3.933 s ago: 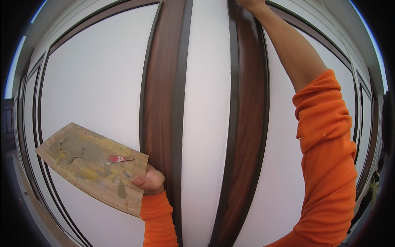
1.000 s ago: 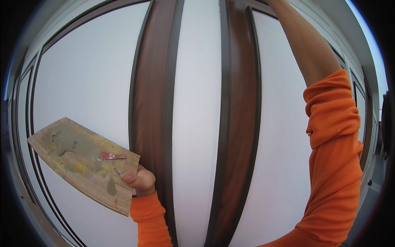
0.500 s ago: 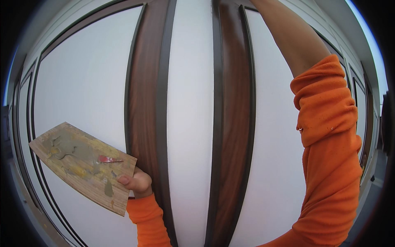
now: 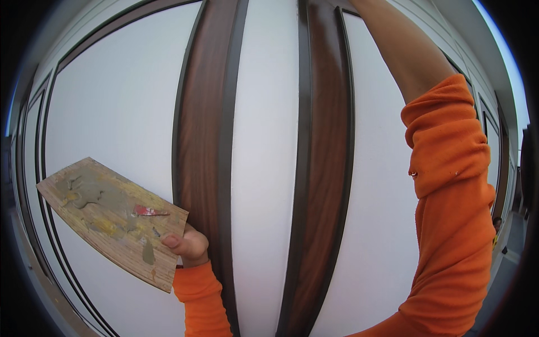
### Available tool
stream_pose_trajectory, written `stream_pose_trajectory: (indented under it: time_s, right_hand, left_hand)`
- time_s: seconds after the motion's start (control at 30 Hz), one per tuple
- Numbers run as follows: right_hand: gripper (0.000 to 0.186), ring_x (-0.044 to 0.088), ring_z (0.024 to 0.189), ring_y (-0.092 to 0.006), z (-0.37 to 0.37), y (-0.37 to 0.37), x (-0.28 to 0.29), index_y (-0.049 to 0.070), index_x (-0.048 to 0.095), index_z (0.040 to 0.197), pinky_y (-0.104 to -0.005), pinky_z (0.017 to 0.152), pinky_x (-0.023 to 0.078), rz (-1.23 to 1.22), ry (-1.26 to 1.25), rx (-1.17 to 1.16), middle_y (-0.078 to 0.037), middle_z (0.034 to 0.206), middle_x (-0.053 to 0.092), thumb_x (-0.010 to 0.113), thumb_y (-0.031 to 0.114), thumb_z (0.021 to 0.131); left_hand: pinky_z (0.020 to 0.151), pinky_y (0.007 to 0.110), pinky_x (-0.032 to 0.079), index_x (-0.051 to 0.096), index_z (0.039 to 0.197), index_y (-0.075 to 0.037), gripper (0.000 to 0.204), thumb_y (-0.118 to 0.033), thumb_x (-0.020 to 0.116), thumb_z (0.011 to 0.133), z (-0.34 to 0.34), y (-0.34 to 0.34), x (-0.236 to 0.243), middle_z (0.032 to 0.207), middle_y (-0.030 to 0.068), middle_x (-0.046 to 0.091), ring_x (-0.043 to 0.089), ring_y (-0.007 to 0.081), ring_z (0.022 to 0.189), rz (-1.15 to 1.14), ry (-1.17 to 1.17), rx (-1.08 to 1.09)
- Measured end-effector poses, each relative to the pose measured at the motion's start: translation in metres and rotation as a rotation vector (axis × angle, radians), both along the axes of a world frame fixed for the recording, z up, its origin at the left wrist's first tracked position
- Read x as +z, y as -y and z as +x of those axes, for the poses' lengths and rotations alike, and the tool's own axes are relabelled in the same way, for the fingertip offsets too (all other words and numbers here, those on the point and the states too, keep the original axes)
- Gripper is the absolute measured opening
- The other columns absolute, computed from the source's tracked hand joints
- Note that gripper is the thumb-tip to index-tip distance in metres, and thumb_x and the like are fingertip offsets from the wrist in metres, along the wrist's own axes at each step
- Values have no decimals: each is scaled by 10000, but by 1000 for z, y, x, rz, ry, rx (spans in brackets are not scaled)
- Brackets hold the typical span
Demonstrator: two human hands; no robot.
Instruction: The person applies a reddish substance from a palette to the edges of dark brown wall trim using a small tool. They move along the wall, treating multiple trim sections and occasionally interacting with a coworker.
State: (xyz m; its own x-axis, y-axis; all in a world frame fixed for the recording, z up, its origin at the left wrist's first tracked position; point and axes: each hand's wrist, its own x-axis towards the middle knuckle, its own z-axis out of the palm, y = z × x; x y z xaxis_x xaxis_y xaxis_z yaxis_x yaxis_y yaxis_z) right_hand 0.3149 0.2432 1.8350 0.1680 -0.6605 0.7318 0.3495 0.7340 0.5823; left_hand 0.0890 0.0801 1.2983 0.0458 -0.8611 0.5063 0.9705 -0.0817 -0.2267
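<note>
My left hand (image 4: 188, 245) is closed on the near right end of a thin wooden board (image 4: 132, 257), its thumb lying on top. Grey-green putty (image 4: 109, 194) is smeared over the board, along with yellowish stains. A small red wedge-shaped piece (image 4: 145, 210) sits among the smears; I cannot make out what it is. My right arm, in a rolled-up orange sleeve (image 4: 449, 168), reaches up along the right side. The bare forearm (image 4: 404, 48) leaves the picture at the top, so my right hand is out of sight.
In front of me stands a wall with white panels (image 4: 118, 101) in dark mouldings. Two brown wood-grain strips (image 4: 202, 112) run upright beside a white middle band (image 4: 264, 168). At the far right rim a small figure (image 4: 497, 226), seemingly a person, shows behind my sleeve.
The wall strips have shifted slightly to the right in the picture. The board has risen and tilted a little in my left hand. A small figure now shows at the right rim.
</note>
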Motion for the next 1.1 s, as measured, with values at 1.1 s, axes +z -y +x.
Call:
stream_pose_trajectory:
  time_s: [1.1]
  right_hand:
    - [158,712,938,-353,-24,-14,-15,28,748,884,-450,842,564,-10,-134,51,-182,941,741,640,144,887]
  left_hand:
    - [1177,422,293,186,1535,-4,885,-522,586,940,-7,3,-2,1518,210,282,307,305,1427,-17,-11,50]
